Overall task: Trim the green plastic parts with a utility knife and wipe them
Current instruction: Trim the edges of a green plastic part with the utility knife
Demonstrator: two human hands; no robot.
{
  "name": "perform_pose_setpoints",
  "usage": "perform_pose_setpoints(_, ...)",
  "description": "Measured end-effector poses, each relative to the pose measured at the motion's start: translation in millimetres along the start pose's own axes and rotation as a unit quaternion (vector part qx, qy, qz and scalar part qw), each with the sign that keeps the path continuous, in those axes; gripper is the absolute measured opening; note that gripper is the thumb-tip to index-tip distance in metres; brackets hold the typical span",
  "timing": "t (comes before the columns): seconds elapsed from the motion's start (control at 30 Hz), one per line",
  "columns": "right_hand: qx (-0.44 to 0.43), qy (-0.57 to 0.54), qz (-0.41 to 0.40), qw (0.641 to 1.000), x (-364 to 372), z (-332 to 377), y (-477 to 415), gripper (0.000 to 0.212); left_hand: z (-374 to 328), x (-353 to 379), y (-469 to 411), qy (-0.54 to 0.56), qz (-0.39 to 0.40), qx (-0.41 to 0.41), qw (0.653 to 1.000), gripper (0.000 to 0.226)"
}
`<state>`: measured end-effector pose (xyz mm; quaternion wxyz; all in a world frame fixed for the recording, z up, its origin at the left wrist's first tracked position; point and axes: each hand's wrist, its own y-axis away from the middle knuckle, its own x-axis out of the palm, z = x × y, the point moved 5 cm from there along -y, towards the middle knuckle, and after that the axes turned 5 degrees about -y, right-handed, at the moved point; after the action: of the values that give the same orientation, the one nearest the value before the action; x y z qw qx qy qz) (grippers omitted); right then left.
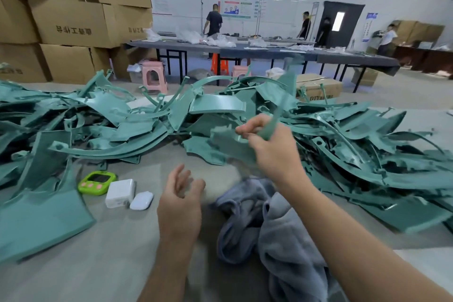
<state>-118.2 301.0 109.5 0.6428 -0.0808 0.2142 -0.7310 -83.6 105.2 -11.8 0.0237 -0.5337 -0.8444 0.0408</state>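
Just beyond the grey cloth (289, 228), a green plastic part (274, 117) is held up off the table (98, 265), gripped by the curled fingers and thumb of the right hand (269, 147). It's pretty blurred, so its shape can't be made out. Left of the cloth, the left hand (180, 201) is seen with fingers loosely curled, nothing in it. Behind the cloth, a pile of green parts (122, 117) is heaped. Further left, a green timer (96, 182), white charger (120, 192) and earbud case (141, 200) are laid together.
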Motion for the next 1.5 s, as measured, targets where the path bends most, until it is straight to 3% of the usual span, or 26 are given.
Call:
perform_pose_setpoints(0.07, 0.095, -0.253, 0.002, 0.963, -10, -2, 18, 0.036, -17, 8, 11, -0.014, 0.024, 0.070, 0.997, 0.070)
perform_pose_setpoints(0.13, 0.186, -0.396, 0.012, 0.899, -11, -15, 35, 0.035, -21, 15, 19, 0.006, 0.036, 0.073, 0.997, 0.067)
perform_pose_setpoints(0.27, 0.269, -0.442, 0.028, 0.855, -14, -33, 54, 0.036, -7, 10, 17, 0.066, -0.013, -0.017, 0.998, 0.054)
perform_pose_setpoints(0.33, 0.286, -0.431, 0.064, 0.853, -13, -31, 59, 0.032, -1, 12, 15, 0.151, 0.044, -0.094, 0.983, 0.044)
perform_pose_setpoints(0.4, 0.285, -0.354, 0.076, 0.887, -17, -29, 61, 0.028, 1, 17, 17, 0.239, 0.140, -0.172, 0.945, 0.043)
perform_pose_setpoints(0.47, 0.280, -0.248, 0.031, 0.927, -31, -37, 64, 0.025, 1, 17, 19, 0.256, 0.187, -0.225, 0.921, 0.045)
perform_pose_setpoints(0.53, 0.244, -0.125, -0.020, 0.962, -54, -43, 73, 0.026, 2, 15, 15, 0.264, 0.184, -0.238, 0.917, 0.043)
perform_pose_setpoints(0.6, 0.121, 0.132, 0.025, 0.984, -67, -35, 87, 0.048, 3, 11, 9, 0.296, 0.160, -0.234, 0.912, 0.037)
perform_pose_setpoints(0.67, 0.012, 0.364, 0.173, 0.915, -48, -34, 106, 0.082, 3, 7, 4, 0.318, 0.143, -0.222, 0.910, 0.034)
perform_pose_setpoints(0.7, -0.017, 0.433, 0.227, 0.872, -37, -39, 112, 0.085, 2, 7, 2, 0.320, 0.142, -0.217, 0.911, 0.033)
perform_pose_setpoints(0.73, -0.033, 0.467, 0.251, 0.847, -29, -41, 117, 0.073, 2, 8, 2, 0.320, 0.143, -0.213, 0.912, 0.030)
perform_pose_setpoints(0.77, -0.051, 0.470, 0.249, 0.845, -24, -37, 117, 0.050, 1, 8, 2, 0.322, 0.144, -0.212, 0.912, 0.027)
perform_pose_setpoints(0.83, -0.103, 0.431, 0.203, 0.873, -29, -21, 111, 0.013, 1, 6, 1, 0.334, 0.134, -0.209, 0.909, 0.026)
perform_pose_setpoints(0.9, -0.089, 0.395, 0.110, 0.908, -57, -7, 98, 0.015, 1, -2, -2, 0.374, 0.116, -0.202, 0.898, 0.029)
perform_pose_setpoints(0.97, -0.062, 0.356, -0.043, 0.931, -108, 9, 78, 0.013, 1, -10, -6, 0.412, 0.094, -0.198, 0.884, 0.039)
perform_pose_setpoints(1.07, -0.034, 0.370, -0.253, 0.893, -184, 36, 62, 0.014, 2, -14, -5, 0.434, 0.072, -0.211, 0.873, 0.034)
perform_pose_setpoints(1.13, -0.005, 0.399, -0.314, 0.862, -213, 48, 58, 0.017, 1, -10, -2, 0.421, 0.076, -0.226, 0.875, 0.031)
perform_pose_setpoints(1.17, 0.015, 0.424, -0.305, 0.852, -217, 49, 58, 0.019, 2, -7, 0, 0.412, 0.077, -0.233, 0.878, 0.031)
perform_pose_setpoints(1.23, 0.020, 0.485, -0.208, 0.849, -204, 49, 59, 0.034, 3, -2, 3, 0.392, 0.077, -0.244, 0.884, 0.032)
perform_pose_setpoints(1.33, -0.017, 0.463, -0.022, 0.886, -155, 51, 76, 0.061, 7, 2, 4, 0.340, 0.063, -0.254, 0.903, 0.038)
perform_pose_setpoints(1.4, -0.012, 0.412, 0.088, 0.907, -119, 41, 91, 0.046, 11, 3, 4, 0.297, 0.060, -0.249, 0.920, 0.039)
perform_pose_setpoints(1.47, 0.040, 0.391, 0.159, 0.906, -88, 13, 103, 0.014, 15, 3, 4, 0.257, 0.057, -0.236, 0.935, 0.036)
perform_pose_setpoints(1.5, 0.073, 0.415, 0.166, 0.892, -79, -4, 105, 0.019, 16, 2, 3, 0.243, 0.056, -0.228, 0.941, 0.035)
